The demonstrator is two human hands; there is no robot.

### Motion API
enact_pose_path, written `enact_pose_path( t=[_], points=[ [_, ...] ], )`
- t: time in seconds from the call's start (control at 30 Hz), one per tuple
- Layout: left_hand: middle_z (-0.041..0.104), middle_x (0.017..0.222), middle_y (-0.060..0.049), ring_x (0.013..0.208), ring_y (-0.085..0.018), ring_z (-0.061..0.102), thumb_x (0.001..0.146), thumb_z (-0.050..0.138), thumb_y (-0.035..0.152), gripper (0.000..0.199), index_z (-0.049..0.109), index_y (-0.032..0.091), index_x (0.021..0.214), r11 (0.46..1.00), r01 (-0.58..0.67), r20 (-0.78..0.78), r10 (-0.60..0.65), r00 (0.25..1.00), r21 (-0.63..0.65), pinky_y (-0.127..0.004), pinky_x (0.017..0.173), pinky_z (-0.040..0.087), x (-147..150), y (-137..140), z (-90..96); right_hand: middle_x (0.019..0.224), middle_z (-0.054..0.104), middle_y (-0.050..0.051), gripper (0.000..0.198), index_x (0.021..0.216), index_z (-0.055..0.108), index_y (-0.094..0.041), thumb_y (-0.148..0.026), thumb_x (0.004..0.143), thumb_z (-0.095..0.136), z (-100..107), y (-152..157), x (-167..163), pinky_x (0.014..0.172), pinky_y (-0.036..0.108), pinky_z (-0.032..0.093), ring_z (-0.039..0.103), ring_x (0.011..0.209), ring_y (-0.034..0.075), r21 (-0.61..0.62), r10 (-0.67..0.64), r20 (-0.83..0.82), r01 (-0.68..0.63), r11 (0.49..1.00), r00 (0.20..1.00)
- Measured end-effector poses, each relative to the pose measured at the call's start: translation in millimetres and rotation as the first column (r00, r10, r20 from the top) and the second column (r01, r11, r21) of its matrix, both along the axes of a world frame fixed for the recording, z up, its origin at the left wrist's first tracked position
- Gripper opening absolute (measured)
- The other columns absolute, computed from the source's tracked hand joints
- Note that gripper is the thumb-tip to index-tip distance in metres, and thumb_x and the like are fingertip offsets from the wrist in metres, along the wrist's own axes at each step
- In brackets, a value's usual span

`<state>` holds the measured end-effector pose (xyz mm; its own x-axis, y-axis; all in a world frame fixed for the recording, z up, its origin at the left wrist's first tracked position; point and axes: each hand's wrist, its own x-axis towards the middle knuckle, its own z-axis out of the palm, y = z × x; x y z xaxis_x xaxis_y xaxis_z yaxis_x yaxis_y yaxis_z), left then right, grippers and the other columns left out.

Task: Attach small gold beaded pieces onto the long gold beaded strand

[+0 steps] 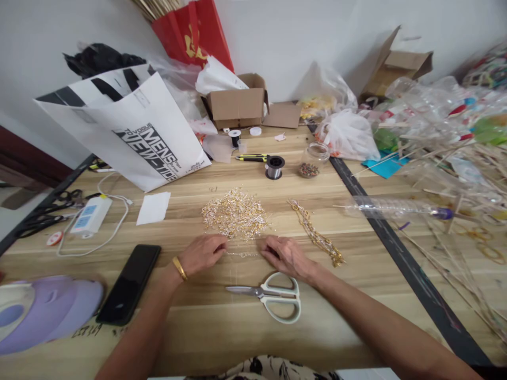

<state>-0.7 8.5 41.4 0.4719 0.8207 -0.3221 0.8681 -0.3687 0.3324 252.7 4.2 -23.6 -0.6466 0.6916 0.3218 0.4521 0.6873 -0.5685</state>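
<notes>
A thin strand of small beads (243, 255) with a ring in its middle runs between my two hands, just above the wood table. My left hand (204, 254), a gold bangle at its wrist, pinches the strand's left end between thumb and finger. At the other end, the closed fingers of my right hand (287, 257) hold it. Right behind both hands lies a heap of gold and clear bead pieces (235, 212). Finished-looking beaded strands (317, 235) lie bundled to the right. White-handled scissors (273, 295) rest in front of my hands, blades pointing left.
Behind the heap are a wire spool (274, 168), a yellow utility knife (252, 158) and a jar of beads (312, 161). A black phone (129, 285) and a power strip (91, 216) lie left. Sticks and plastic bottles (428, 105) crowd the right. A paper bag (130, 132) stands back left.
</notes>
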Motion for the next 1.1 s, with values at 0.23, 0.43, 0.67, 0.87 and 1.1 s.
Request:
enact_pose_path(
  t=[0.23,0.43,0.67,0.87,1.1],
  points=[
    [0.063,0.078,-0.003,0.073,-0.017,0.056,0.084,0.042,0.020,0.018,0.058,0.017,0.077,0.993,-0.018,0.002,0.018,1.000,0.113,-0.026,0.067,0.037,6,4,12.6,0.062,0.049,-0.003,0.013,0.074,0.049,-0.017,-0.022,0.086,0.053,6,1,1,0.050,0.020,0.031,0.043,0.052,0.008,-0.206,-0.081,-0.143,0.050,0.977,0.986],
    [0.063,0.077,-0.002,0.072,-0.015,0.055,0.084,0.047,0.020,0.015,0.061,0.016,0.077,0.979,0.011,0.090,-0.030,0.995,0.206,-0.026,0.069,0.038,35,21,15.3,0.053,0.037,-0.006,0.034,0.057,0.038,-0.017,-0.030,0.085,0.052,5,4,2,0.047,0.020,0.026,0.033,0.048,0.007,-0.307,-0.134,-0.205,0.066,0.949,0.970],
    [0.063,0.082,-0.004,0.084,-0.018,0.055,0.084,0.050,0.018,0.016,0.065,0.016,0.080,0.958,0.079,0.172,-0.130,0.976,0.276,-0.029,0.078,0.041,80,49,-6.4,0.054,0.039,-0.005,0.030,0.058,0.038,-0.017,-0.026,0.083,0.052,5,4,2,0.047,0.020,0.026,0.034,0.049,0.006,-0.332,-0.143,-0.230,0.060,0.941,0.963],
    [0.060,0.083,-0.007,0.087,-0.020,0.052,0.087,0.045,0.019,0.020,0.063,0.015,0.079,0.930,0.159,0.084,-0.197,0.977,0.332,-0.032,0.082,0.040,94,63,-22.5,0.054,0.040,-0.005,0.029,0.059,0.041,-0.017,-0.027,0.083,0.053,4,5,2,0.048,0.020,0.027,0.034,0.049,0.007,-0.329,-0.145,-0.228,0.064,0.942,0.963],
    [0.059,0.083,-0.007,0.086,-0.021,0.052,0.084,0.050,0.019,0.014,0.062,0.016,0.078,0.939,0.180,0.054,-0.204,0.977,0.294,-0.032,0.080,0.041,94,70,-26.7,0.055,0.041,-0.005,0.029,0.059,0.042,-0.017,-0.028,0.084,0.053,4,7,2,0.048,0.020,0.027,0.035,0.050,0.007,-0.338,-0.144,-0.226,0.062,0.939,0.963]
  ],
)
